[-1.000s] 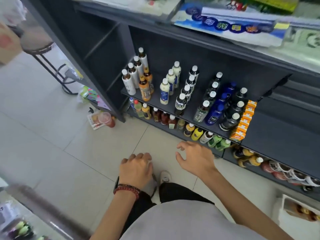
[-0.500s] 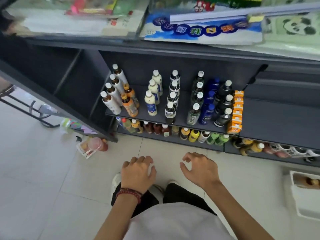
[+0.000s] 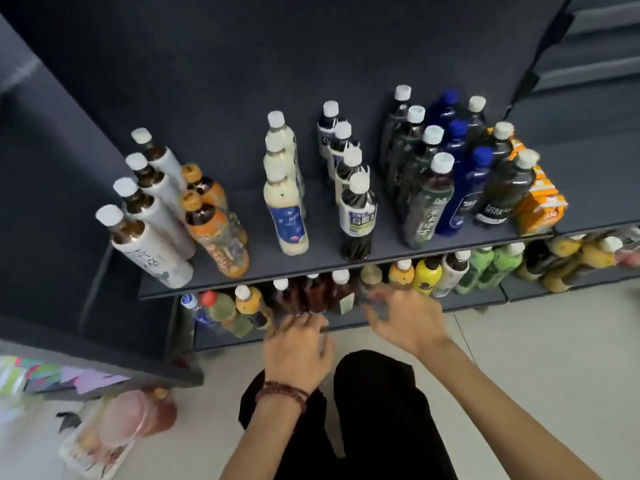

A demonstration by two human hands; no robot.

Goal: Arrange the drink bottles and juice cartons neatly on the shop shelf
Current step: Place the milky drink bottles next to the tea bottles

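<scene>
A dark grey shop shelf [image 3: 311,261] carries rows of drink bottles: white-sleeved tea bottles [image 3: 152,251], orange-label bottles [image 3: 216,237], milky bottles [image 3: 285,213], dark cola-like bottles [image 3: 356,216], green-label bottles [image 3: 427,209] and blue bottles [image 3: 465,199]. Orange juice cartons [image 3: 538,202] stand in a row at the right end. On the lower shelf [image 3: 221,337] brown bottles [image 3: 317,294] stand in a line. My left hand [image 3: 298,348] and my right hand [image 3: 403,318] reach with spread fingers at that lower shelf's front edge, holding nothing; motion blur hides whether the fingertips touch the bottles.
More bottles, yellow [image 3: 426,275] and green [image 3: 498,265], line the lower shelf to the right. An empty shelf bay [image 3: 52,202] lies on the left. A pink-lidded cup and packets [image 3: 117,424] sit on the tiled floor [image 3: 536,358] at lower left.
I have leaned down and closer to the shelf. Both hands moved forward from above my knees to the lower shelf's front edge, fingers spread.
</scene>
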